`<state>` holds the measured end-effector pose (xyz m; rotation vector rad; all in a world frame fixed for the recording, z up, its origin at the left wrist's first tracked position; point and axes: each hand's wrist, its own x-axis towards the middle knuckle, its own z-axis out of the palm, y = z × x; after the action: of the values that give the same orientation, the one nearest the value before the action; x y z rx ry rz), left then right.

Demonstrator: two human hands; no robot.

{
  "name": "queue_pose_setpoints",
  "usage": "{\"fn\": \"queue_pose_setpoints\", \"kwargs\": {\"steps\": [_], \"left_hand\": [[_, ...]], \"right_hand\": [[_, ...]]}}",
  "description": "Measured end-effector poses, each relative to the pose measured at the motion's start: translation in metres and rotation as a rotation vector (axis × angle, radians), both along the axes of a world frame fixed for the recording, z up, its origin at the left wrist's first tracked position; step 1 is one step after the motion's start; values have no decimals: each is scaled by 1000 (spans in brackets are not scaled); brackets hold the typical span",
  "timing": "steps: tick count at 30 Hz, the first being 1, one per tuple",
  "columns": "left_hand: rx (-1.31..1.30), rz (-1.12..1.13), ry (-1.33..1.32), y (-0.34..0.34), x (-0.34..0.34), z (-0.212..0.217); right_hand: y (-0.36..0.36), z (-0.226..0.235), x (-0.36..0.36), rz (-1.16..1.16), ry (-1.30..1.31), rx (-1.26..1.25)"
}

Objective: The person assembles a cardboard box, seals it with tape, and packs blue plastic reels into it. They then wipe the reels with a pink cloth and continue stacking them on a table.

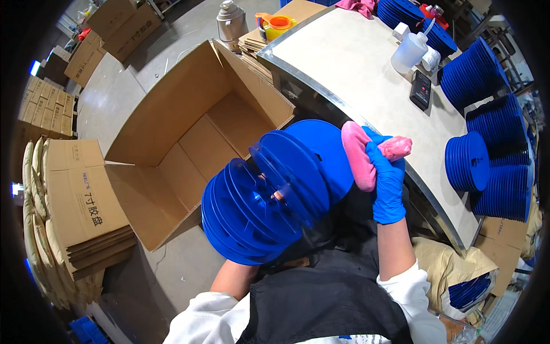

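Observation:
A fanned stack of blue plastic reels (252, 212) is held in front of me over my lap. My left hand (278, 195) is mostly hidden behind and among them; bare fingertips show near the hubs, and the forearm comes up under the stack. The reels in the middle look smeared by motion. At the stack's right end, one reel (323, 152) turns its broad face up. Beside it, my right hand (387, 183), in a blue glove, is closed round a bunched pink cloth (360, 157), which lies close to that reel's rim.
An open cardboard box (166, 172) stands left of the reels. A pale worktable (366, 74) with a metal edge carries a squeeze bottle (409, 53), a black phone-like device (420, 90) and several reel stacks (472, 71). Flattened cartons (86, 195) are piled at left.

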<state>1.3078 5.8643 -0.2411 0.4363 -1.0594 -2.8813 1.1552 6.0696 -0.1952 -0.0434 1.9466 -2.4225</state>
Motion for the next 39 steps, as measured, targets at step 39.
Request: {"fn": "queue_pose_setpoints", "kwargs": {"steps": [39], "left_hand": [[31, -1, -68, -1, 31, -1]], "right_hand": [[13, -82, -1, 78, 117, 466]]}}
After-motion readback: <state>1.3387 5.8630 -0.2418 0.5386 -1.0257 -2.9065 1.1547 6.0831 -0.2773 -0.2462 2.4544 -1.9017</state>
